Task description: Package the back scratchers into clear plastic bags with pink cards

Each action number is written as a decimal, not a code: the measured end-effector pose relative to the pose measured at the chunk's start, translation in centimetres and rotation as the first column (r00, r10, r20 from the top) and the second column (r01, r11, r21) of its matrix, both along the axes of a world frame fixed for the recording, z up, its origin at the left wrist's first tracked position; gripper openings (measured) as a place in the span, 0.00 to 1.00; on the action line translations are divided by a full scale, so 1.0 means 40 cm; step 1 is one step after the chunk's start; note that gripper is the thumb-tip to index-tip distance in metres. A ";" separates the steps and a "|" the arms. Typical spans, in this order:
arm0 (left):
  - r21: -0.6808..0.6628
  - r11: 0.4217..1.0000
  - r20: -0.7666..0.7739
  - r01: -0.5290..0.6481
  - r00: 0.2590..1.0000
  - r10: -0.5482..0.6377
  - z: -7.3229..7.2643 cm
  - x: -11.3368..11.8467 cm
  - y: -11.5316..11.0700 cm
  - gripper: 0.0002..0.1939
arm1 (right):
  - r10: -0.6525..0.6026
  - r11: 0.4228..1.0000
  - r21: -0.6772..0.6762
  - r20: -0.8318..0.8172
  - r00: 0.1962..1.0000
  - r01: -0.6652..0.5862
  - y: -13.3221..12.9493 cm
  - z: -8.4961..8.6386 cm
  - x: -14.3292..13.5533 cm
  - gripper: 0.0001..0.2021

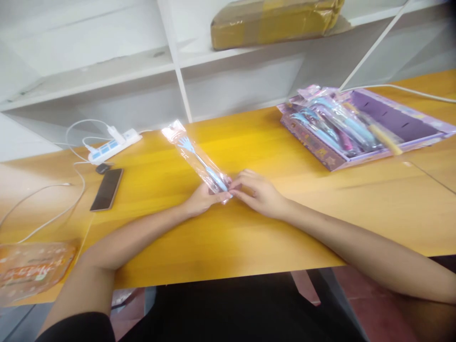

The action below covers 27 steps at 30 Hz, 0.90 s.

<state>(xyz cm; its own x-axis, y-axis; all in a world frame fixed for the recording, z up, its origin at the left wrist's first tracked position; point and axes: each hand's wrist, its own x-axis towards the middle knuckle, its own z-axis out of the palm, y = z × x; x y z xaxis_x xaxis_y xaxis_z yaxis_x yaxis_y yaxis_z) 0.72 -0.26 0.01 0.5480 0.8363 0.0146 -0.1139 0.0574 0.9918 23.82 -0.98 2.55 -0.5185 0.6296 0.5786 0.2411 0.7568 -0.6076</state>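
A light-blue back scratcher [202,162] with a hand-shaped head lies slantwise in a clear plastic sleeve [173,131]. My left hand [204,199] is closed around the sleeve's lower end, its thumb pressed over the blue handle. At that same end my right hand [259,192] pinches the sleeve's corner between thumb and fingertips. To the right stands a purple box [377,111], where several more wrapped back scratchers [331,126] in blue, pink and yellow are heaped at its left side.
A phone [107,190] lies on the left of the wooden table [228,247], near a power strip [116,146] with plugged-in white cables. An orange plastic packet [35,268] sits at the left edge. A taped cardboard box [274,23] rests on the shelf behind.
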 end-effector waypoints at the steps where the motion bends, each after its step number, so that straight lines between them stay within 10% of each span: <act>1: 0.030 0.999 -0.018 0.016 1.000 -0.016 0.000 -0.003 0.000 0.24 | 0.000 1.000 -0.003 -0.003 1.000 0.000 0.000 0.000 0.000 0.05; 20: 0.045 0.997 -0.097 0.055 0.994 -0.050 0.013 0.001 -0.009 0.21 | -0.134 0.967 -0.228 -0.094 0.986 0.110 0.017 -0.020 0.009 0.11; 27: 0.034 0.998 -0.086 0.061 0.995 -0.058 0.010 0.000 -0.015 0.23 | 0.121 0.922 -0.375 0.032 0.992 -0.100 0.022 -0.029 0.017 0.23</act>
